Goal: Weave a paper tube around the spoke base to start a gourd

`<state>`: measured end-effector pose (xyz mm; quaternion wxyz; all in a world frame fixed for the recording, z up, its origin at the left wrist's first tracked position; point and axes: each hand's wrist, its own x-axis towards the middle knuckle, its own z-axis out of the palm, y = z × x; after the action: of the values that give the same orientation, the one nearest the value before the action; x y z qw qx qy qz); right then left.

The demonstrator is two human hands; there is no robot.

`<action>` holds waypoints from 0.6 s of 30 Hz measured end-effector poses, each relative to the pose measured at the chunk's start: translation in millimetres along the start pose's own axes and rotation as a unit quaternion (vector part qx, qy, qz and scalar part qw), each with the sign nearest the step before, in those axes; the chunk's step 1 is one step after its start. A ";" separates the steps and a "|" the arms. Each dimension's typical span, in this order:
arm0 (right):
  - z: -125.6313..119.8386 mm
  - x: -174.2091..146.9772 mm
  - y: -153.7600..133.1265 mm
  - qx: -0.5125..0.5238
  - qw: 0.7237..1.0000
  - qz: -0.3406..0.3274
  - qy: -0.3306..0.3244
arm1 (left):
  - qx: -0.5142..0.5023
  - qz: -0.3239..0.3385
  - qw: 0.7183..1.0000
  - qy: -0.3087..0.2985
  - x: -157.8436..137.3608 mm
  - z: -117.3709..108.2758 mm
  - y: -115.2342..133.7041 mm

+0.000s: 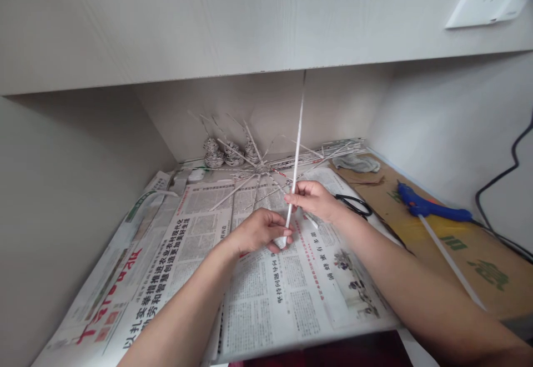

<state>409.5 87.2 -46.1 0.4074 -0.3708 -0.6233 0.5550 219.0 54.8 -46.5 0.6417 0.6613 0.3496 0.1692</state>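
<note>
A long, thin white tube of rolled paper point(297, 147) stands nearly upright over the newspaper. My left hand point(263, 229) pinches its lower end. Higher up, my right hand point(311, 197) grips the same tube between thumb and fingers. Behind my hands lies a star-shaped woven base point(262, 170) with paper strips spreading out from its middle. A short white paper piece point(311, 221) rests just below my right hand. Partly behind my right forearm are black-handled scissors point(356, 205), their blades hidden.
Newspaper sheets point(175, 278) cover the tabletop. Small woven gourd shapes point(234, 154) and a bundle of paper tubes point(343, 146) sit at the back. On the cardboard point(441, 250) at right are a blue glue gun point(433, 206) and a grey cloth point(356, 162). A cabinet panel point(250, 23) overhangs.
</note>
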 end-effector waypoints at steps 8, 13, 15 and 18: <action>-2.7 0.2 0.3 0.032 0.995 0.051 -0.081 | -0.012 0.002 1.000 -0.018 -0.2 -1.2 -2.6; 1.0 2.3 2.9 0.011 0.999 0.033 -0.007 | -0.002 -0.009 1.000 -0.008 0.0 -1.1 -1.6; 0.1 1.1 0.6 0.020 0.999 0.036 -0.031 | 0.000 -0.009 1.000 -0.010 0.1 -1.3 -2.2; -2.1 -0.5 -1.9 0.009 0.994 0.055 -0.091 | 0.002 -0.001 1.000 -0.016 0.7 -1.8 -3.8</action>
<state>411.6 87.3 -44.2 0.3210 -0.3489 -0.6312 0.6139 217.3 56.4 -50.1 0.6460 0.6646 0.3407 0.1574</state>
